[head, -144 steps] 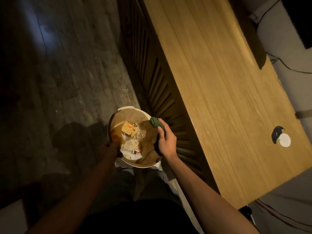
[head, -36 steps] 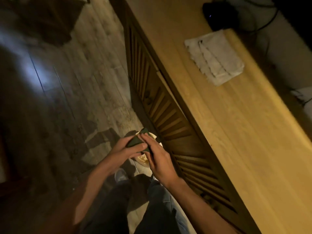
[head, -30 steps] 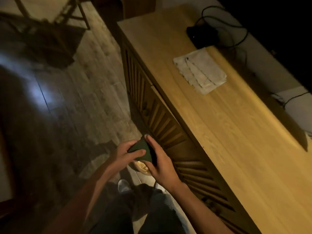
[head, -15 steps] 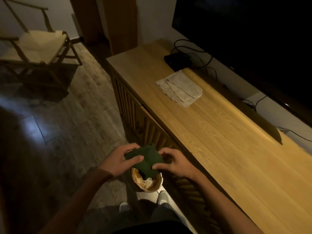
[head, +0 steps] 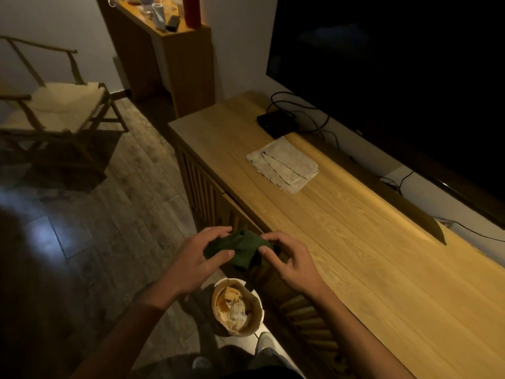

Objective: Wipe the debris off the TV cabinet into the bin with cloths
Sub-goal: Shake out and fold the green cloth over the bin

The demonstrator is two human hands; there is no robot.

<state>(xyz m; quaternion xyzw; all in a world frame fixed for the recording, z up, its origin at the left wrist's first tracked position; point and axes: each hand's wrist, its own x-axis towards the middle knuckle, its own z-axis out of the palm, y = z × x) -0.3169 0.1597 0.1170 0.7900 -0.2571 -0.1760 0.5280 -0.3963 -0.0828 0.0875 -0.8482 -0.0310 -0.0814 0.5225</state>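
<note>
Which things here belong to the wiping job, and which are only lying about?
For the job:
- dark green cloth, held by left hand and right hand
- pale folded cloth
- light wooden TV cabinet
- round bin with debris

Lying about:
- small black box with cables
- wooden chair

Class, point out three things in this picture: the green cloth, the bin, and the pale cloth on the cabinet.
green cloth [head: 240, 248]: head view, middle of the bunched fabric between the hands.
bin [head: 259, 302]: head view, right side of its rim.
pale cloth [head: 282, 168]: head view, centre of the folded fabric.
</note>
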